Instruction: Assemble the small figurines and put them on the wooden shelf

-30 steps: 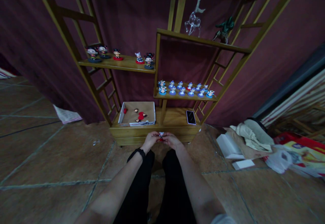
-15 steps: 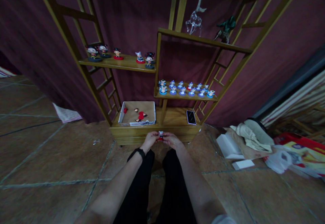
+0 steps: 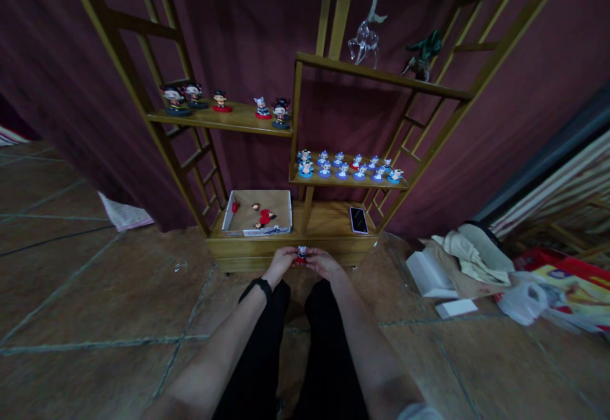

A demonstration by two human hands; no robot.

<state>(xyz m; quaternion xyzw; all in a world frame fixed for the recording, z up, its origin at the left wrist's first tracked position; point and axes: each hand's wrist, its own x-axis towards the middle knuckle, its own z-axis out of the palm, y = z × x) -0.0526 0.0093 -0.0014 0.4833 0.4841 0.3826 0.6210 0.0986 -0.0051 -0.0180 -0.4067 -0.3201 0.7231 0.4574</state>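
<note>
Both my hands meet just in front of the low wooden shelf unit [image 3: 328, 223]. My left hand [image 3: 281, 262] and my right hand [image 3: 324, 263] pinch a small figurine with a red base [image 3: 302, 254] between their fingertips. An open cardboard box [image 3: 258, 212] with a few small dark and red figurine parts sits on the bottom board, to the left above my hands. Several small blue-based figurines [image 3: 345, 166] stand in rows on the middle shelf. Larger dark-haired figurines [image 3: 220, 101] line the left shelf.
A phone [image 3: 358, 219] lies on the bottom board at the right. A glass deer [image 3: 365, 32] and a green figure [image 3: 423, 51] stand on the top shelf. Cloth, white boxes and bags [image 3: 476, 261] are piled on the tiled floor to the right. A maroon curtain hangs behind.
My hands have stayed together on the figurine, with only small shifts of the fingers. Nothing else has moved.
</note>
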